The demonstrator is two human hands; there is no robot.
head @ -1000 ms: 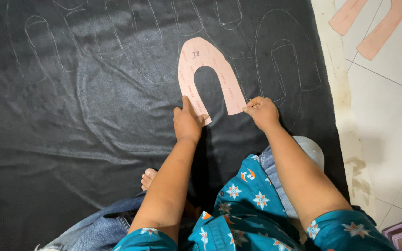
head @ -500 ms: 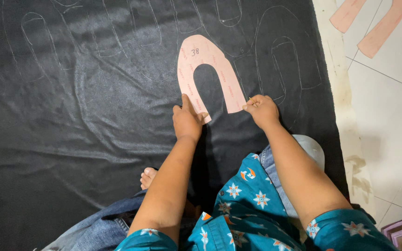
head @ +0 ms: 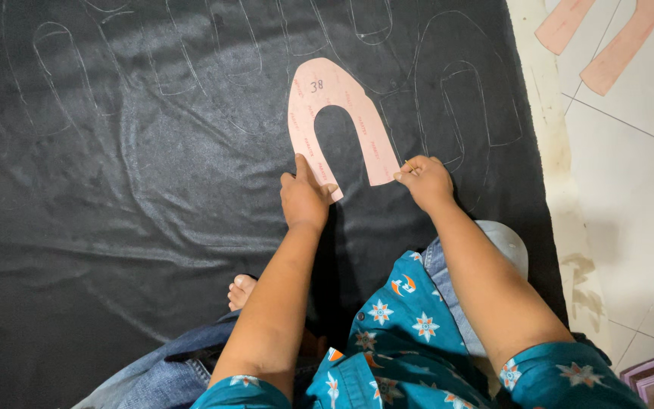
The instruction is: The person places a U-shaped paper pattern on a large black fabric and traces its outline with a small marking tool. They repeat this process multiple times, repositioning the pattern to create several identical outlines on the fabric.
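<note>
A pink horseshoe-shaped card template [head: 340, 113] is laid flat on a black leatherette sheet [head: 115, 227] spread over the floor, toward the sheet's far right part, with its arch pointing to the far edge and its two legs pointing back at the person. The end of the left leg is pinched by the left hand [head: 304, 198], thumb on top and the other fingers curled beneath or beside it. The end of the right leg is touched by the right hand [head: 424, 182], whose fingers are bunched together at the card's corner; whether a marking tool is held there cannot be told.

Faint chalk outlines [head: 456, 98] of the same shape are drawn over the sheet's far half, one just beside the template on its right.

Several slips seem likely from here. The sheet is wrinkled and glossy, so the card could be dragged sideways if one leg is pushed harder than the other, and a new outline would then be skewed. Because only the leg ends are held, the arch could be lifted or rotated unnoticed. The template might be set overlapping the neighbouring outline on the right, wasting material. A bare foot [head: 241, 291] rests on the sheet near its close edge, and the sheet could be tugged and creased by any shift of weight. Two more pink card strips [head: 607, 45] lie on the white tiled floor [head: 645, 189] beyond the sheet's right edge.
</note>
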